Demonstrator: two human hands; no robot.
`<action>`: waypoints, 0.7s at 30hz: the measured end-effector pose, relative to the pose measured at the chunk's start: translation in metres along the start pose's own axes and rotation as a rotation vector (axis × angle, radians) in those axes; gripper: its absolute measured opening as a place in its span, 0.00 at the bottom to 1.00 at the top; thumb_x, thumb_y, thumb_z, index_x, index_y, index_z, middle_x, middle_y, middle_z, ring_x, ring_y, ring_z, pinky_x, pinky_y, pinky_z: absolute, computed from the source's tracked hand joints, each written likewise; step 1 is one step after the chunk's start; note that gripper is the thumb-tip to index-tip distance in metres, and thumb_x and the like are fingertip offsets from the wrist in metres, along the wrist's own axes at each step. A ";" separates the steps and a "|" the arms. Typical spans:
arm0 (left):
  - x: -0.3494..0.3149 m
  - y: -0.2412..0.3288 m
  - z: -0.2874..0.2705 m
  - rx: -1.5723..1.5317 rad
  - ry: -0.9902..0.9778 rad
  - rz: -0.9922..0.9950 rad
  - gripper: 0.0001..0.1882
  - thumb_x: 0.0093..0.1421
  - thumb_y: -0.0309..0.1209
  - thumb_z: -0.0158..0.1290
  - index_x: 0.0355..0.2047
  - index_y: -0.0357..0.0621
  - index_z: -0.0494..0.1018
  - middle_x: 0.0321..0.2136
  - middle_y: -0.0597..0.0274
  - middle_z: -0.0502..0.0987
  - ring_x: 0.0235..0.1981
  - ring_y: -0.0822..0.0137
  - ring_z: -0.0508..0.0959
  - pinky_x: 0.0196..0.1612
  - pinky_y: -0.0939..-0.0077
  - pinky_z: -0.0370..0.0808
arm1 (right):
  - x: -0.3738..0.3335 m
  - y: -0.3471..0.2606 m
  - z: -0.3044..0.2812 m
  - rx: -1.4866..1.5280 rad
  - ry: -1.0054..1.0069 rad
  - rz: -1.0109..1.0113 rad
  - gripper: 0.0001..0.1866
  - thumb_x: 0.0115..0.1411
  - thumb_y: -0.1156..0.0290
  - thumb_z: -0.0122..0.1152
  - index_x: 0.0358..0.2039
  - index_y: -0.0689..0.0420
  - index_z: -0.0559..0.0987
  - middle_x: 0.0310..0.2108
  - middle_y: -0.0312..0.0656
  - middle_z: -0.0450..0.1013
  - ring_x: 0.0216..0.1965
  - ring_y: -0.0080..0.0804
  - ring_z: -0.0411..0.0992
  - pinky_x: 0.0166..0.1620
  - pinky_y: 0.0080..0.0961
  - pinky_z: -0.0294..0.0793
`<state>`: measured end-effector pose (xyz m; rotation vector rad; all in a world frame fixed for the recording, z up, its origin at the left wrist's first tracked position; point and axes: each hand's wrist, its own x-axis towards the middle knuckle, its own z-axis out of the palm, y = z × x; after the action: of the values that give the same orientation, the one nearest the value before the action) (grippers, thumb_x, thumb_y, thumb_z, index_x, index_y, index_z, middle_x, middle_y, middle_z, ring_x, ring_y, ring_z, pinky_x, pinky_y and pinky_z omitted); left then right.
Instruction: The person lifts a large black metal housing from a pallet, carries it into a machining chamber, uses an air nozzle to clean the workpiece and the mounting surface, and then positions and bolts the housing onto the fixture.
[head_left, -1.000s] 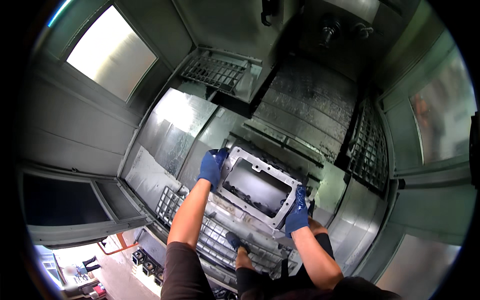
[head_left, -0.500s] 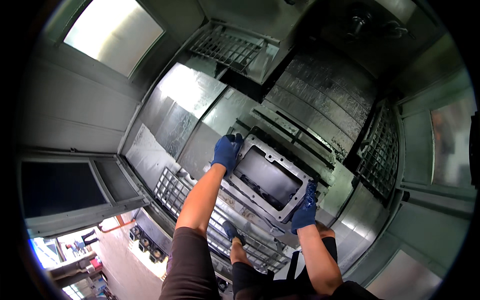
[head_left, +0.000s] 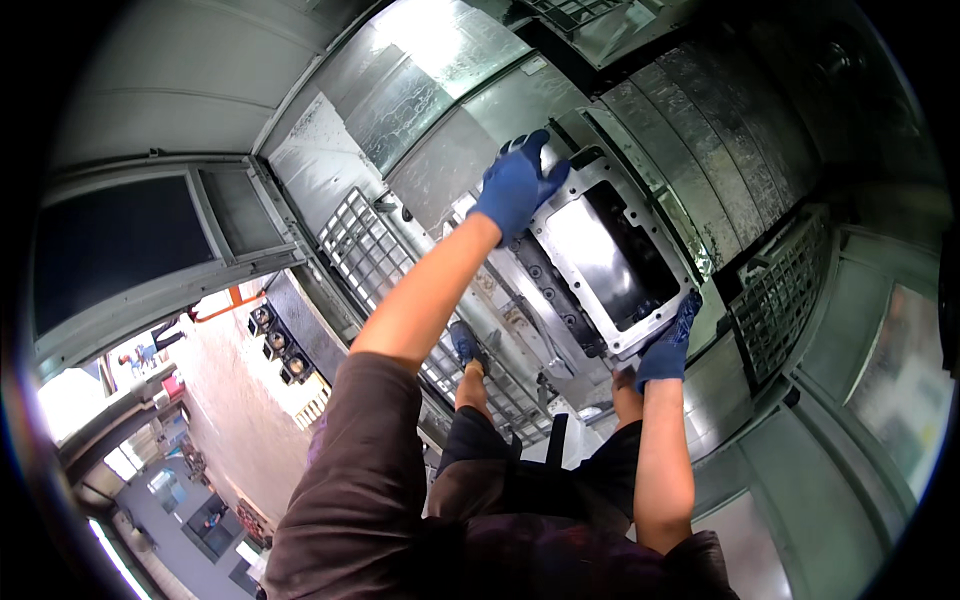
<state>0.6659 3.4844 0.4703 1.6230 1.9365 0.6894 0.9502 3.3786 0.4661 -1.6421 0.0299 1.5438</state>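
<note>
A rectangular metal housing (head_left: 622,330) with a wide opening and a bolt-hole flange sits on the machine bed in front of me. Its left side wall, lined with round holes, shows below the bright flange. My left hand (head_left: 515,190), in a blue glove, is at the far left corner with thumb and fingers spread apart. Whether it touches the flange there is hard to tell. At the near right corner, my right hand (head_left: 668,348), gloved in dark blue, has its fingers wrapped over the housing's edge.
Metal gratings (head_left: 365,245) flank the bed on the left, and another grating (head_left: 785,290) lies at the right. Ribbed metal covers (head_left: 700,130) rise beyond the housing. An opening at lower left shows the workshop floor (head_left: 220,400) and several dark round parts (head_left: 275,345).
My view has shifted and turned, so the housing appears farther right and shows its left side wall. My left hand has opened at the corner; the right stays at its corner.
</note>
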 end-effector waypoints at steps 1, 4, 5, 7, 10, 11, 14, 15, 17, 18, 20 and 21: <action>-0.009 0.008 0.003 0.070 0.068 0.046 0.26 0.57 0.46 0.53 0.50 0.43 0.68 0.43 0.48 0.75 0.46 0.47 0.73 0.49 0.59 0.69 | 0.001 0.000 -0.005 -0.005 0.010 -0.014 0.36 0.57 0.39 0.51 0.56 0.53 0.68 0.46 0.38 0.71 0.43 0.33 0.70 0.50 0.32 0.69; -0.037 -0.006 0.042 0.194 0.011 -0.190 0.45 0.48 0.56 0.57 0.61 0.46 0.55 0.56 0.45 0.63 0.57 0.44 0.63 0.60 0.59 0.59 | 0.015 -0.001 -0.008 -0.002 -0.021 0.051 0.36 0.53 0.37 0.56 0.51 0.53 0.70 0.43 0.39 0.72 0.38 0.32 0.71 0.47 0.30 0.70; -0.044 -0.007 0.051 0.138 -0.006 -0.238 0.52 0.46 0.59 0.58 0.63 0.45 0.51 0.61 0.45 0.57 0.60 0.43 0.59 0.62 0.59 0.57 | 0.009 -0.005 -0.007 -0.047 -0.006 0.094 0.36 0.52 0.36 0.56 0.51 0.52 0.70 0.42 0.39 0.71 0.38 0.32 0.71 0.46 0.30 0.70; -0.045 -0.013 0.067 0.060 0.124 -0.100 0.53 0.43 0.40 0.65 0.65 0.44 0.46 0.59 0.42 0.59 0.58 0.43 0.62 0.61 0.61 0.59 | 0.023 -0.001 -0.019 -0.110 -0.026 0.118 0.40 0.49 0.30 0.53 0.52 0.49 0.69 0.40 0.36 0.71 0.41 0.31 0.69 0.47 0.33 0.70; -0.040 0.001 0.061 0.141 -0.018 -0.305 0.49 0.45 0.32 0.60 0.64 0.41 0.46 0.57 0.42 0.62 0.56 0.44 0.64 0.59 0.63 0.62 | 0.034 0.017 -0.027 -0.017 -0.122 0.054 0.32 0.57 0.42 0.54 0.55 0.49 0.66 0.38 0.34 0.69 0.37 0.27 0.68 0.43 0.29 0.71; -0.037 0.013 0.058 0.219 -0.047 -0.369 0.47 0.45 0.29 0.58 0.64 0.39 0.47 0.56 0.42 0.63 0.56 0.44 0.65 0.58 0.63 0.63 | 0.039 0.024 -0.037 0.011 -0.150 0.095 0.31 0.60 0.45 0.53 0.58 0.50 0.64 0.42 0.35 0.68 0.40 0.28 0.68 0.46 0.30 0.71; -0.035 0.014 0.051 0.193 -0.048 -0.438 0.47 0.44 0.23 0.58 0.64 0.47 0.49 0.52 0.42 0.67 0.52 0.44 0.68 0.55 0.62 0.66 | 0.024 0.023 -0.029 -0.139 -0.128 -0.048 0.33 0.62 0.48 0.50 0.63 0.51 0.58 0.54 0.39 0.63 0.50 0.31 0.66 0.55 0.32 0.66; -0.033 0.023 0.048 0.126 -0.100 -0.577 0.48 0.43 0.22 0.59 0.64 0.50 0.49 0.50 0.41 0.69 0.51 0.43 0.69 0.54 0.61 0.67 | 0.022 0.023 -0.035 -0.125 -0.126 -0.027 0.34 0.63 0.48 0.49 0.63 0.52 0.57 0.56 0.39 0.61 0.52 0.32 0.64 0.57 0.33 0.62; -0.036 0.023 0.052 0.186 -0.077 -0.520 0.47 0.45 0.20 0.55 0.65 0.55 0.49 0.54 0.43 0.66 0.54 0.45 0.68 0.55 0.61 0.66 | 0.022 0.022 -0.039 -0.098 -0.138 0.016 0.35 0.63 0.48 0.46 0.64 0.53 0.54 0.61 0.40 0.56 0.57 0.33 0.60 0.61 0.33 0.56; -0.037 0.026 0.047 0.219 -0.060 -0.494 0.46 0.46 0.18 0.52 0.65 0.57 0.49 0.56 0.44 0.64 0.55 0.46 0.67 0.56 0.60 0.66 | 0.023 0.024 -0.041 -0.086 -0.150 0.040 0.35 0.64 0.47 0.45 0.65 0.54 0.53 0.63 0.41 0.53 0.60 0.34 0.58 0.63 0.33 0.53; -0.032 0.028 0.049 0.244 -0.104 -0.610 0.45 0.47 0.17 0.49 0.65 0.59 0.49 0.55 0.44 0.65 0.53 0.43 0.68 0.55 0.56 0.66 | 0.040 0.037 -0.056 -0.012 -0.199 0.145 0.36 0.64 0.47 0.44 0.65 0.55 0.52 0.64 0.40 0.51 0.61 0.33 0.55 0.64 0.32 0.52; -0.037 0.020 0.052 0.256 -0.084 -0.591 0.44 0.47 0.16 0.47 0.65 0.59 0.50 0.54 0.44 0.66 0.53 0.42 0.68 0.55 0.55 0.66 | 0.044 0.039 -0.061 0.021 -0.220 0.204 0.36 0.64 0.47 0.44 0.65 0.56 0.52 0.65 0.40 0.50 0.62 0.33 0.54 0.64 0.32 0.52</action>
<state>0.7212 3.4538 0.4474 1.0844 2.3468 0.1393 0.9880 3.3409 0.4003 -1.4799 0.0982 1.8664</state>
